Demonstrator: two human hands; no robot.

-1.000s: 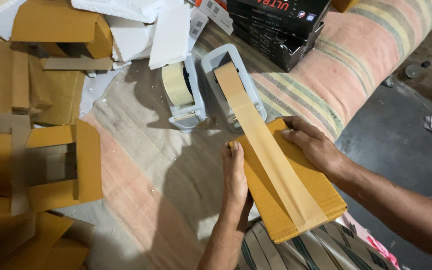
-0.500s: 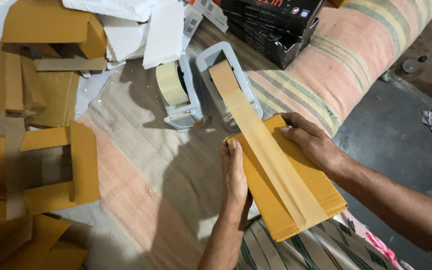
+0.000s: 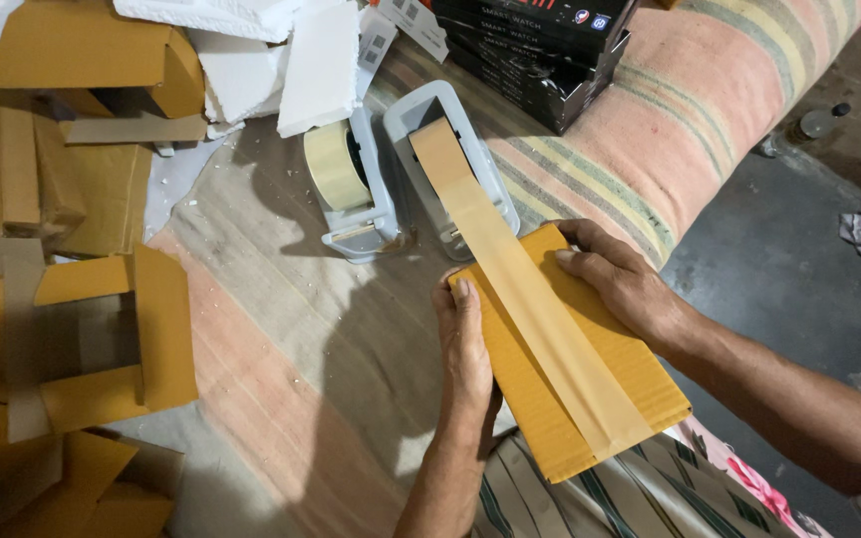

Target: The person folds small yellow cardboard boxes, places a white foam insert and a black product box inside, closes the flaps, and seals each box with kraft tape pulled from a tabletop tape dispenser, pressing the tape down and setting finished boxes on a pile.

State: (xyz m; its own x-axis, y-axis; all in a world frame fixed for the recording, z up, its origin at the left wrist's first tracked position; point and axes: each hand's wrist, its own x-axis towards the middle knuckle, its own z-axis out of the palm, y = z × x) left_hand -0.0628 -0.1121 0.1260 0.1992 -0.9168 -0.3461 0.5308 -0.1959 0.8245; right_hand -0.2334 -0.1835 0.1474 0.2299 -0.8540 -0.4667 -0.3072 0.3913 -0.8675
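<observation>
I hold a flat yellow cardboard box [image 3: 530,379] over my lap. My left hand [image 3: 465,344] grips its left edge, and my right hand [image 3: 615,279] grips its far right corner. A wide strip of brown tape [image 3: 510,289] runs along the top of the box. The strip stretches up to a grey tape dispenser [image 3: 450,164] standing on the cloth. A second grey dispenser [image 3: 351,189] with a pale tape roll stands just left of it.
Yellow cardboard boxes [image 3: 72,329] lie unfolded at the left, and more [image 3: 92,60] at the top left. White foam pieces [image 3: 291,50] lie behind the dispensers. Black boxes [image 3: 540,50] are stacked on a striped cushion [image 3: 670,110]. Grey floor [image 3: 779,279] shows at the right.
The box has come a little nearer to me, drawing the tape strip longer from the dispenser. Both hands keep their grip.
</observation>
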